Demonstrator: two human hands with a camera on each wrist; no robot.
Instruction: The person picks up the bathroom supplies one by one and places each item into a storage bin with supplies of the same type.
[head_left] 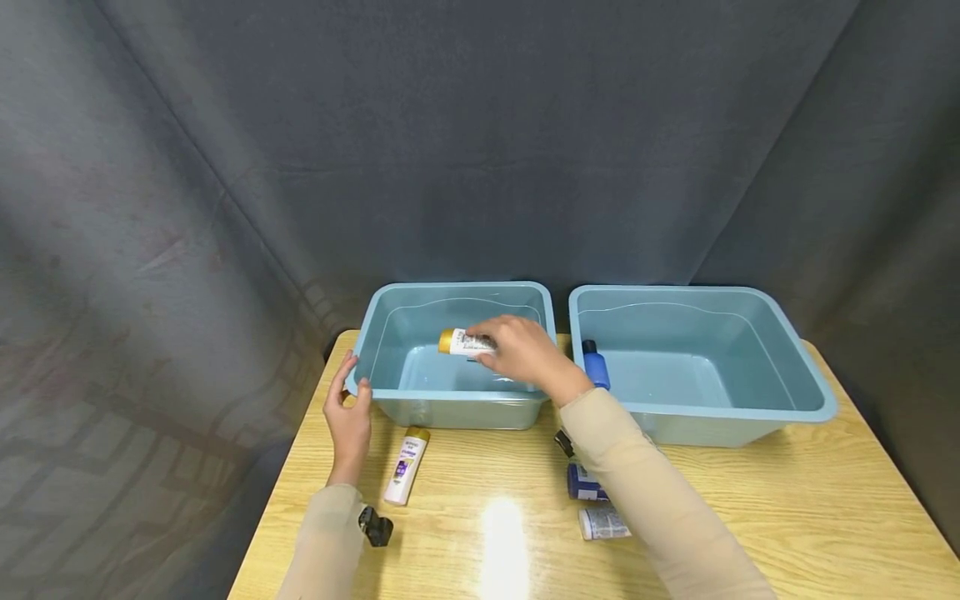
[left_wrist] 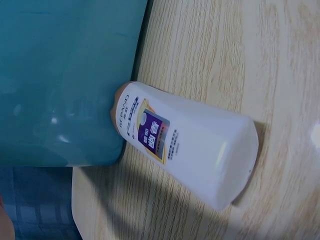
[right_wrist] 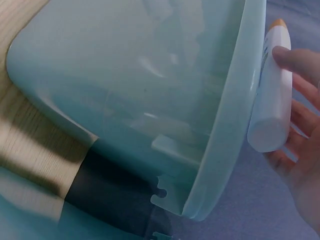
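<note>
I see left tub (head_left: pixel 390 400), left hand (head_left: pixel 348 421) resting at corner, fingers loose, holding nothing. Right hand (head_left: pixel 525 350) over tub interior, fingers wrapped round white gold-capped bottle (head_left: pixel 467 342) mid-body. My guess: light, rigid, slick plastic; grip barrel, not cap.

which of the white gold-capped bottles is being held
The white gold-capped bottle over the left blue plastic tub, gripped by the right hand; the other white bottle lies untouched on the wooden table.
</note>
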